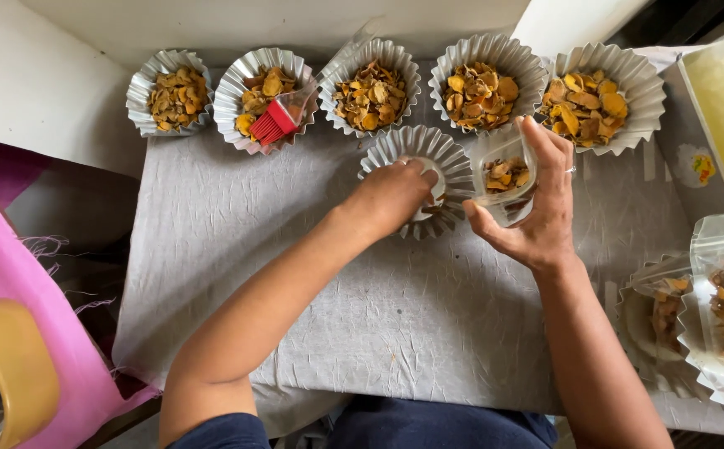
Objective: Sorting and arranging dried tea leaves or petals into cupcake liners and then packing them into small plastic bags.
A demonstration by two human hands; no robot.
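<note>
My left hand (pixel 391 195) presses inside the empty foil cup (pixel 453 158); my right hand (pixel 536 204) grips a clear cup of dried slices (pixel 505 173). Five foil cups (pixel 478 50) beyond are filled; this one remains.

Pleated silver foil cup (pixel 453 162), nearly empty, upright just below the row of filled cups (pixel 478 83), small clear plastic cup (pixel 505 173) of yellow-orange dried slices tilted at its right rim

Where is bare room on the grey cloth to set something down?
The grey cloth is bare below the foil cups, left of the left hand. Also between both forearms. Crowded: the top row, and the right edge by the clear bags.
</note>
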